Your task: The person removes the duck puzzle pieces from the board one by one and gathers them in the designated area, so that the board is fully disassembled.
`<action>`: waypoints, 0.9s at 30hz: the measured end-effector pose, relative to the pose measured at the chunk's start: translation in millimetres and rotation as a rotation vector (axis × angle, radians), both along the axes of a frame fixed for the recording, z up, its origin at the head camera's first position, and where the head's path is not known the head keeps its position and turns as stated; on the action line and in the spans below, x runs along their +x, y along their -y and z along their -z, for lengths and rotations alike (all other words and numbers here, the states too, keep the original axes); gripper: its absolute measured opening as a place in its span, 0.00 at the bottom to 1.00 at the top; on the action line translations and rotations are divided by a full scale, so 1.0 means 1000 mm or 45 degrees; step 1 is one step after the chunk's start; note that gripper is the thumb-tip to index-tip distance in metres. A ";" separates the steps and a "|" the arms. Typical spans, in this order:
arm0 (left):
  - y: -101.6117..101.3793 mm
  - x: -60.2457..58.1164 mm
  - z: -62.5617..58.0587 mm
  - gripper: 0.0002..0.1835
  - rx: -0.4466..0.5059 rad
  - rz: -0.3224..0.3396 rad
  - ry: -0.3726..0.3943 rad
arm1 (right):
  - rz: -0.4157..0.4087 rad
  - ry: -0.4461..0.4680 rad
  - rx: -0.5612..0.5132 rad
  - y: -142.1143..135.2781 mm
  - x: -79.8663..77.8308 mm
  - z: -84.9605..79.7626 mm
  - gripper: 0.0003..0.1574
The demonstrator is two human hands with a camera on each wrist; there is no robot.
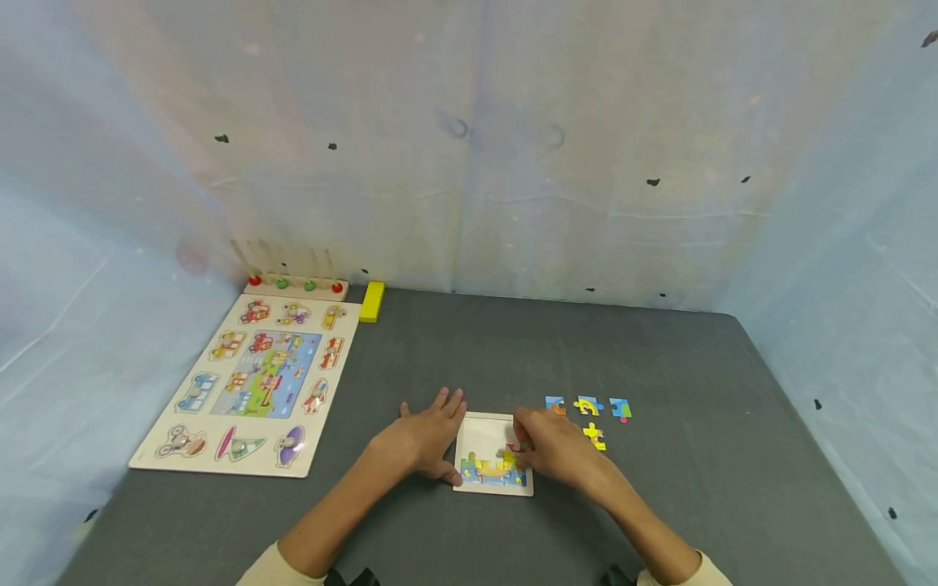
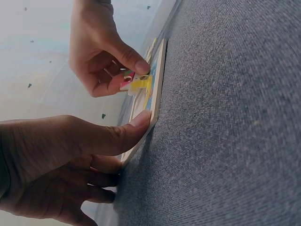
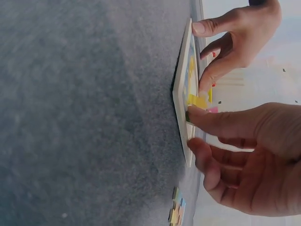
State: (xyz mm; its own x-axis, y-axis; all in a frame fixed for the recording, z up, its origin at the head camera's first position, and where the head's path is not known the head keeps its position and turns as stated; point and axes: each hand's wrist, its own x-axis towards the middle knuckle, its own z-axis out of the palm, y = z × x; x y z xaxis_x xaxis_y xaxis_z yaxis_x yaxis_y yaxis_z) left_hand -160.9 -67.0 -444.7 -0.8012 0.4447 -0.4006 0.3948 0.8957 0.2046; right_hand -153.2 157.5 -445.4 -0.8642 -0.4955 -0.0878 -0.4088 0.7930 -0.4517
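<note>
Head view has the small wooden tray [image 1: 479, 431] flat on the dark grey table [image 1: 696, 391], right between the two hands, with a run of joined pieces [image 1: 487, 469] along its near side and bare wood on the far side. So my read is it's mid-build: the near part is laid in and another bit is getting fitted onto it. That bit is the held piece [image 2: 138, 84], mostly yellow with some pink and green, up over the right half of the tray. Left wrist view has it tipped at an angle; can't tell if it's touching its neighbours.

Right hand [image 1: 558, 443] is pinching it between thumb and index finger, other fingers curled in. Left hand [image 1: 421, 439] has its fingers spread and its thumb on the tray's near left corner, bracing it imo.

Next move, I'd guess, calls for levelling that piece, lining up its knobs and pressing down while the left hand steadies the tray. Shove too hard and the joined row could pop loose.

Just right of the tray are four loose pieces [image 1: 594, 437]. Way off to the left there's a big picture board [image 1: 164, 462], with a peg stand [image 1: 296, 290] and a yellow block [image 1: 372, 302] at its far end.
</note>
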 end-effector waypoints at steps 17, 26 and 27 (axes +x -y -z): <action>0.001 0.001 -0.001 0.60 0.016 0.001 0.010 | -0.084 0.132 -0.272 -0.032 -0.007 -0.019 0.11; 0.002 0.000 0.000 0.61 0.022 0.008 0.017 | 0.111 0.025 -0.221 -0.084 -0.010 -0.040 0.06; 0.002 0.000 0.000 0.61 0.021 0.007 0.019 | 0.134 0.014 -0.206 -0.091 -0.010 -0.042 0.06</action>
State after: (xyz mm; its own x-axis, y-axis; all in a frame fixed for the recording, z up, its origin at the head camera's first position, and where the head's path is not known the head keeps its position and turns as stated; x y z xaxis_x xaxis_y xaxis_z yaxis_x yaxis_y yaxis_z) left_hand -161.3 -69.4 -444.7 -0.7928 0.4553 -0.4053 0.3962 0.8902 0.2250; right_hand -163.5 248.0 -403.9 -0.9115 -0.4105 -0.0240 -0.3214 0.7477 -0.5811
